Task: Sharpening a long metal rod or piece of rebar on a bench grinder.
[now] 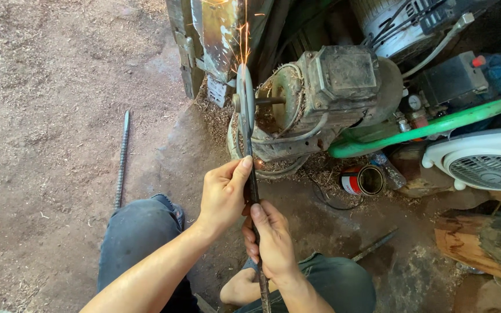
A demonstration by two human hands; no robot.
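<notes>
The person crouches on a reddish, sawdust-strewn dirt floor [47,87], and both bare hands close round a long, thin, dark metal rod [253,188] that runs from about six o'clock in the frame up toward the centre; the left hand [222,197] grips the rod higher up, thumb stretched along it toward twelve o'clock, while the right hand [272,240] wraps it just below, at roughly five o'clock from the left, the two hands almost touching; the rod's upper end meets the edge of a grey, round grinding wheel [245,101] seen nearly edge-on, and orange sparks [242,35] fly from the contact toward twelve o'clock; the wheel sits on a short shaft at the nine o'clock side of a grimy, boxy grey electric motor [337,87], which lies above the hands at about one o'clock; a bright green pipe [436,124] slants away at three o'clock of the motor, with a white plastic fan [485,162] below it near the frame's right edge; a red-and-white open tin can [362,181] lies on its side at two o'clock from the right hand; a ribbed steel bar [122,159] rests on the dirt at nine o'clock, well apart from the hands; the person's knees in dark trousers [140,232] frame the forearms, and a rough wooden block [476,243] sits at four o'clock near the lower right corner.
</notes>
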